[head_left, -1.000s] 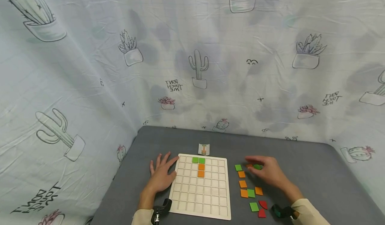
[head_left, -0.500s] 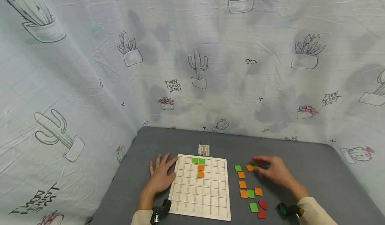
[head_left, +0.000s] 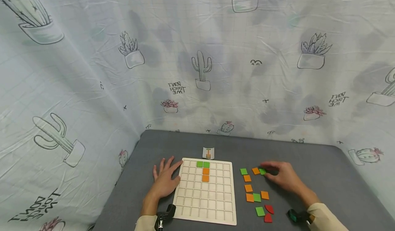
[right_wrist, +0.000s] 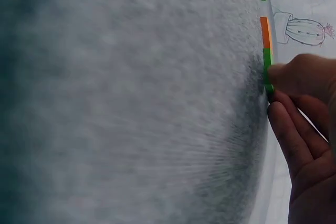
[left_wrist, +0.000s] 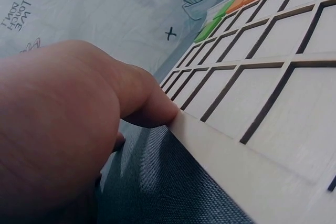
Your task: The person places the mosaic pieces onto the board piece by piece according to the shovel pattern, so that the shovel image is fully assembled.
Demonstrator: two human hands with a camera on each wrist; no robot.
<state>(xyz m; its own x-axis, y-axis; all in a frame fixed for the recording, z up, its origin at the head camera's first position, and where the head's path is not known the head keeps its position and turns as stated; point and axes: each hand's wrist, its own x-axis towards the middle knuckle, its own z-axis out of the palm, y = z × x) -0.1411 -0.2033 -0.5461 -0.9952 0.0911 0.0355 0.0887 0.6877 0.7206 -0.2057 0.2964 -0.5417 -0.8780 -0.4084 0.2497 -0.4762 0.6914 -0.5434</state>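
Creased pale cactus-print cloth behind dark grey table.

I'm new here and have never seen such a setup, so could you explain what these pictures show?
There is no machine here, just a person's left hand and right hand, both bare. The wide view comes from a camera on the person's head; the two close views come from one on each wrist, watching that hand's work. On the grey table lies a pale gridded board with two green tiles and two orange tiles in it. A small printed card lies just beyond. To the board's right lie loose pieces in green, orange and red. The left hand touches the board's edge; the right pinches another green tile.
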